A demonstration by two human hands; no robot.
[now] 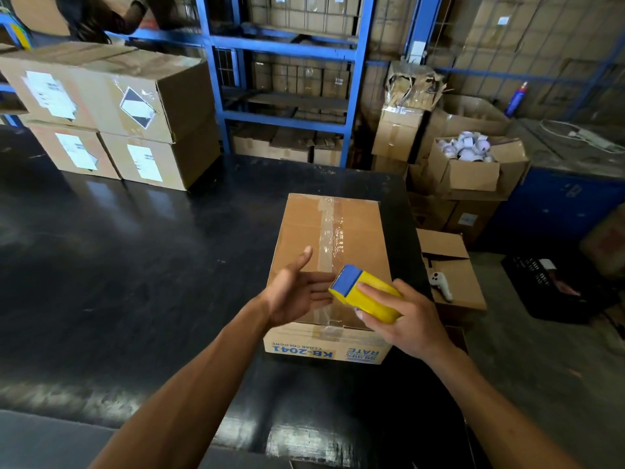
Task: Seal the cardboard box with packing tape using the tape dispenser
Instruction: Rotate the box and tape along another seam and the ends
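Near end of tape strip (329,252) on cardboard box (333,231) is hidden behind the yellow dispenser (367,296) and both hands. Box side print is only partly legible. Both forearms are cut off by lower edge.

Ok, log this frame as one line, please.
right hand: holds yellow tape dispenser over cardboard box | left hand: open beside it | tape strip: along top seam
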